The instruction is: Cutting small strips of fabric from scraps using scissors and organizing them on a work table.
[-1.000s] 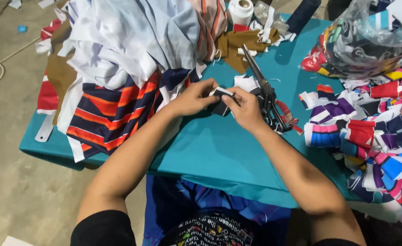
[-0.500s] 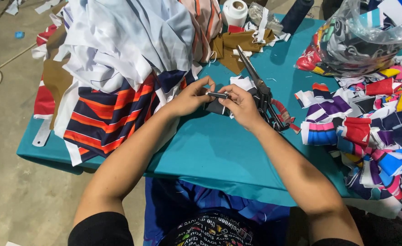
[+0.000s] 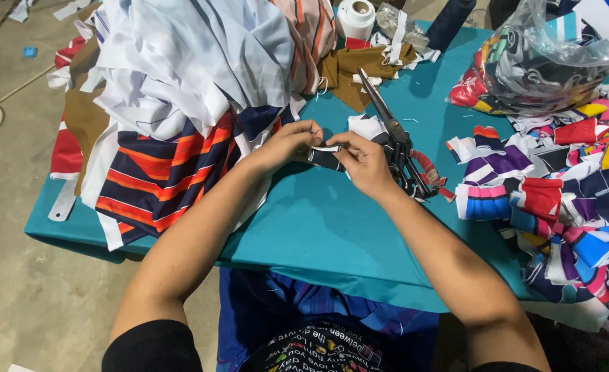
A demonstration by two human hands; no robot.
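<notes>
Both hands meet over the teal cloth-covered table, just above its middle. The left hand and the right hand pinch the two ends of a small dark fabric strip with a white edge, fingertips closed tight on it. The strip sits between the hands, lifted slightly off the tabletop, though the fingers hide most of it, so whether it is being folded or turned is hard to tell.

The work in hand looks like fine shaping of this one small piece: holding it taut and aligning its edges.

At three o'clock from the right hand, just beside it, lie large black-handled steel scissors, blades pointing toward twelve o'clock. At nine to eleven o'clock of the hands sits a heap of white, navy and orange striped cloth. At three to four o'clock lies a spread of small folded multicoloured fabric pieces, and at one o'clock a clear plastic bag stuffed with scraps.

Any further move calls for a steady pinch and keeping the edges matched.
</notes>
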